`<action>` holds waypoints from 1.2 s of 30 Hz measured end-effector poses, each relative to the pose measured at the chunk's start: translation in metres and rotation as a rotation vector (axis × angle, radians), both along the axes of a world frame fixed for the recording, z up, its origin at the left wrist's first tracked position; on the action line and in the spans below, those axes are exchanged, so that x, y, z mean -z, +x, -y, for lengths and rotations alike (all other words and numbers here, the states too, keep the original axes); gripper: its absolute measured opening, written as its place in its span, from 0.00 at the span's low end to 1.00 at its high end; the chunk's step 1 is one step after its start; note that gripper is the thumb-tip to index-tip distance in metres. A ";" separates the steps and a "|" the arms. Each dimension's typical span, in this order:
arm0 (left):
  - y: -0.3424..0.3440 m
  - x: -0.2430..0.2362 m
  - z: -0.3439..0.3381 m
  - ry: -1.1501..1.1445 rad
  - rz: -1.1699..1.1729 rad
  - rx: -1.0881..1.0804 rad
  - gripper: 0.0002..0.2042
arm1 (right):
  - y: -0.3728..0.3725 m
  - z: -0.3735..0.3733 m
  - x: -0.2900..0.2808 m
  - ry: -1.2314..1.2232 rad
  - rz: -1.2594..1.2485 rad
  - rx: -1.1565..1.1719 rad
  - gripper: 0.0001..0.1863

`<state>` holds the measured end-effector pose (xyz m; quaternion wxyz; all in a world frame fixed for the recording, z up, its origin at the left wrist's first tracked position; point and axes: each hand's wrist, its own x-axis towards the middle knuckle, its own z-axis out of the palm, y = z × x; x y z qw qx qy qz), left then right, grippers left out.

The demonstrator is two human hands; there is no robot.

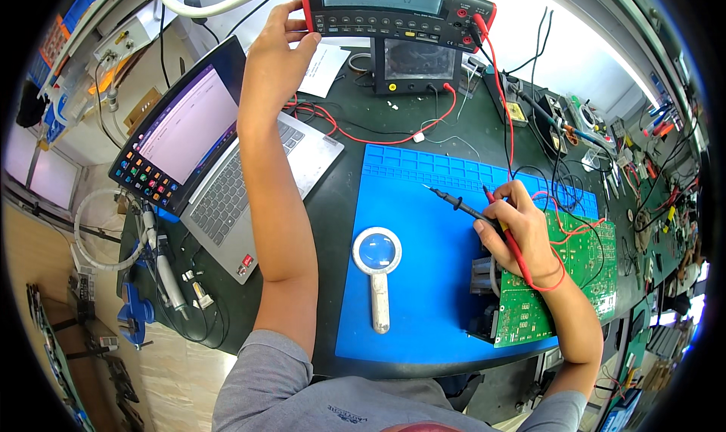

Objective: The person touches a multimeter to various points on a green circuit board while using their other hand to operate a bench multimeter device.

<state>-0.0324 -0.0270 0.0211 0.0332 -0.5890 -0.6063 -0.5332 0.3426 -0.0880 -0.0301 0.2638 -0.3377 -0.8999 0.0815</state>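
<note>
My left hand (276, 54) reaches up past the laptop and grips the left end of the red-and-black bench multimeter (363, 20), which sits above a smaller screened instrument (408, 58). In my right hand (522, 235) are a black test probe (457, 201) and a red test probe (513, 250), the black one pointing up-left over the blue mat (423, 296). A green circuit board (552, 318) with bulky dark parts lies beneath and beside that hand. Left of it on the mat rests a white-handled magnifier (379, 296).
An open laptop (234, 201) stands on the dark bench (318, 334) at left. A blue vise (136, 318) and white-armed fittings (159, 258) are at the left edge. Red and black leads cross the back; tangled cables and tools (620, 167) crowd the right.
</note>
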 end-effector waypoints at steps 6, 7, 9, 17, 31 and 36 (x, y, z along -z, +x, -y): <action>0.001 0.000 0.000 -0.010 -0.008 -0.020 0.24 | 0.000 0.000 0.000 -0.002 -0.001 0.002 0.10; 0.001 0.000 0.000 -0.009 -0.011 -0.022 0.24 | 0.000 0.000 0.000 -0.002 -0.001 0.003 0.10; 0.002 -0.001 0.001 -0.021 0.009 -0.021 0.26 | 0.000 0.000 0.000 -0.003 0.000 0.003 0.10; 0.005 -0.004 0.002 -0.036 0.057 -0.010 0.26 | 0.000 0.000 -0.001 -0.006 0.002 -0.001 0.10; 0.009 -0.003 -0.009 0.022 0.504 0.239 0.28 | -0.001 0.000 -0.001 0.002 0.000 -0.009 0.09; 0.013 -0.005 -0.008 0.010 0.495 0.217 0.29 | 0.000 0.000 0.000 0.003 0.003 -0.006 0.09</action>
